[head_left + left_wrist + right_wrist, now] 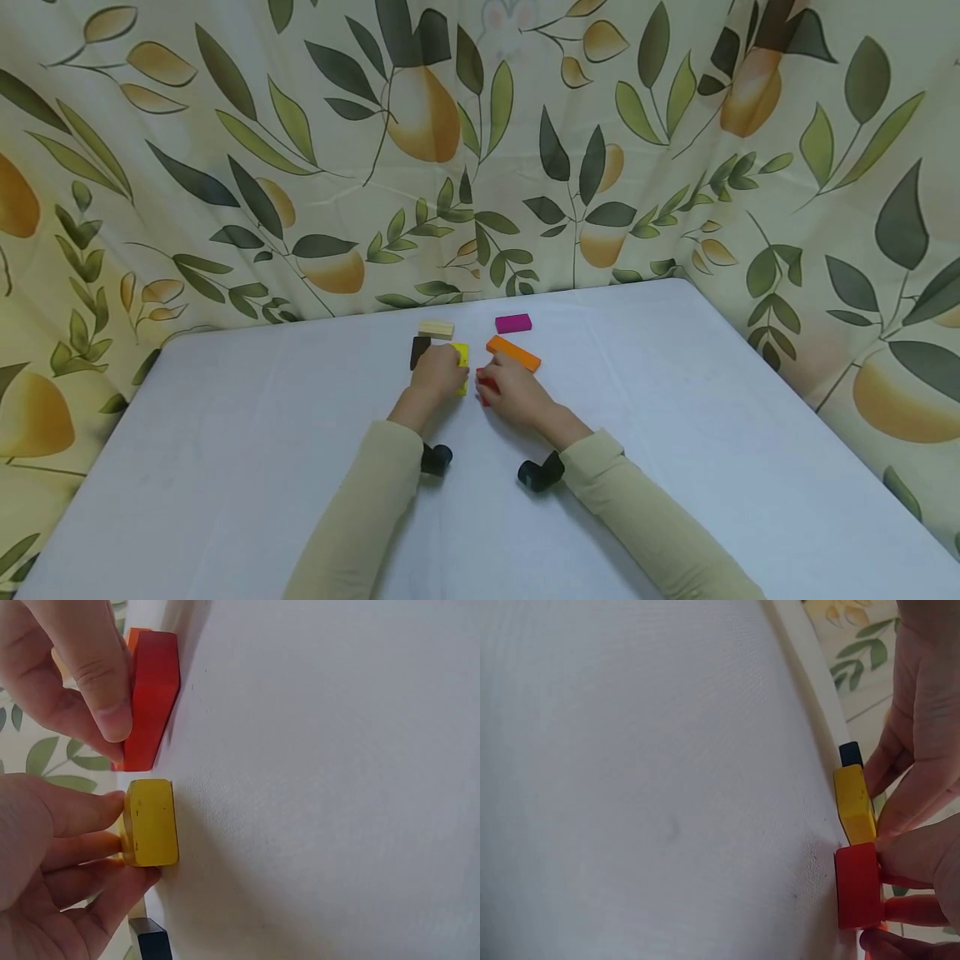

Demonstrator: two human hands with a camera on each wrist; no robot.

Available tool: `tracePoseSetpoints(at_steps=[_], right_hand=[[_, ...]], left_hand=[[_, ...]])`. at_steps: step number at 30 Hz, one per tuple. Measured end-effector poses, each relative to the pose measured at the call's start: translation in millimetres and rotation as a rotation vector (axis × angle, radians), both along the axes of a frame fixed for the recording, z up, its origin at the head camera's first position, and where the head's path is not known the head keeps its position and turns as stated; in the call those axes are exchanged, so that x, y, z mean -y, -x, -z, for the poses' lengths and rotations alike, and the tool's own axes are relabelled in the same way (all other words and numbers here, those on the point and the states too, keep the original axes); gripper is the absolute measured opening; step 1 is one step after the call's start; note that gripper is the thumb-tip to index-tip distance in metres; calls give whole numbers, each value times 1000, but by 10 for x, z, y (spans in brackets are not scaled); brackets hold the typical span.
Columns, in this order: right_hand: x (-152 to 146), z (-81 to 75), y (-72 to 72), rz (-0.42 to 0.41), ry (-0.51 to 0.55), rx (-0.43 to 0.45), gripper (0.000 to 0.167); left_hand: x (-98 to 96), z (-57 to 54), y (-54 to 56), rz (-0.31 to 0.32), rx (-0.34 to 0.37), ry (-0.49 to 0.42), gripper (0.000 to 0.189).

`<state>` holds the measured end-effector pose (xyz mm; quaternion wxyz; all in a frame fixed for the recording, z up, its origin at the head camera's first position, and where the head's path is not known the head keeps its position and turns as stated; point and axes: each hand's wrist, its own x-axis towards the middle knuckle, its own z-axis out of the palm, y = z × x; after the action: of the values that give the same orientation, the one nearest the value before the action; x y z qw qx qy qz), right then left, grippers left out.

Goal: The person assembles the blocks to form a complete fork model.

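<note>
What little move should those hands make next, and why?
Perhaps the right hand should slide the red block toward the yellow block: it already grips the red one, the left hand grips the yellow one, and only a narrow gap separates the two.

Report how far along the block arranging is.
Looks done: the cream block and magenta block lie on the white cloth, free of any grip. In hand: the left hand grips the yellow block, the right hand grips the red block. Remaining, probably: settling and releasing these two, since both are held; whether that finishes the layout, I can't tell.
</note>
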<state>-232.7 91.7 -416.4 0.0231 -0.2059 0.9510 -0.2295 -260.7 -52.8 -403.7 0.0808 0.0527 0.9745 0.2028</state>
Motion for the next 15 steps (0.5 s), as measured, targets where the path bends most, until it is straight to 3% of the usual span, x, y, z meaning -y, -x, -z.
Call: tracePoseSetpoints(at_steps=[7, 15], right_hand=[[1, -9, -53, 16, 30, 42, 23], [-12, -8, -101, 4, 59, 16, 24]], left_hand=[[-2, 22, -33, -26, 2, -30, 24], [-1, 37, -38, -16, -19, -52, 22]])
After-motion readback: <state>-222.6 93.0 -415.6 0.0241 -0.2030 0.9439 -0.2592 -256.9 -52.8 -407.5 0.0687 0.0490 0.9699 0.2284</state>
